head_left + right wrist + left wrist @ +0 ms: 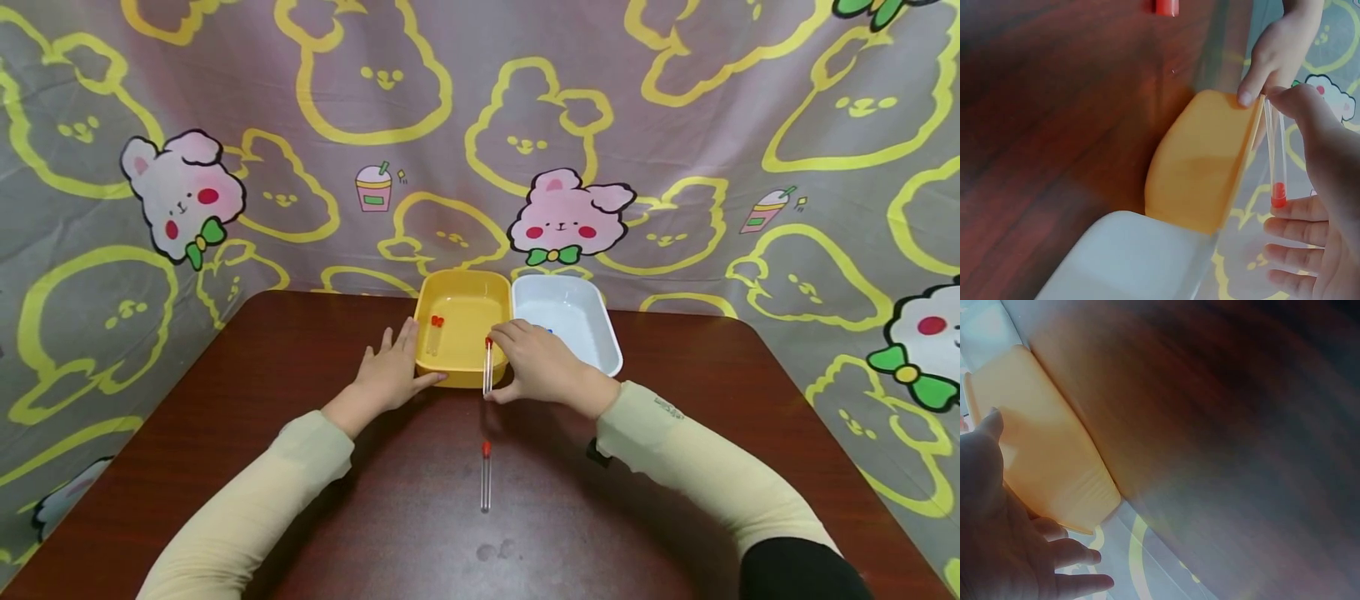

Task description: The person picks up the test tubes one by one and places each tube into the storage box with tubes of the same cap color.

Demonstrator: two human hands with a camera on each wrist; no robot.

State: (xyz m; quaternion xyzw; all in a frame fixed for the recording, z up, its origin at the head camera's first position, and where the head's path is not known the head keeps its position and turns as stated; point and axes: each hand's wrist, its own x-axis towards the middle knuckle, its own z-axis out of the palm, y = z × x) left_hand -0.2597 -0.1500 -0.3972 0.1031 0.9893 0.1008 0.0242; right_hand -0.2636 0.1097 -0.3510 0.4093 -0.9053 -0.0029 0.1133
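Note:
My right hand (543,367) pinches a clear test tube (488,368) with a red cap lengthwise between thumb and fingertip, over the front right of the yellow bin (467,307). In the right wrist view the red cap (1279,195) meets the index fingertip, and the thumb is at the tube's other end. My left hand (386,371) touches the bin's near left side, thumb along the front and fingers extended. Red-capped test tubes (434,337) lie inside the bin at its left. Another red-capped test tube (486,479) lies on the table, nearer to me.
A white bin (592,329) stands against the yellow bin's right side, with a bit of blue (550,332) showing inside, partly behind my right hand. The dark wooden table (315,517) ends at a patterned curtain (450,167) behind the bins.

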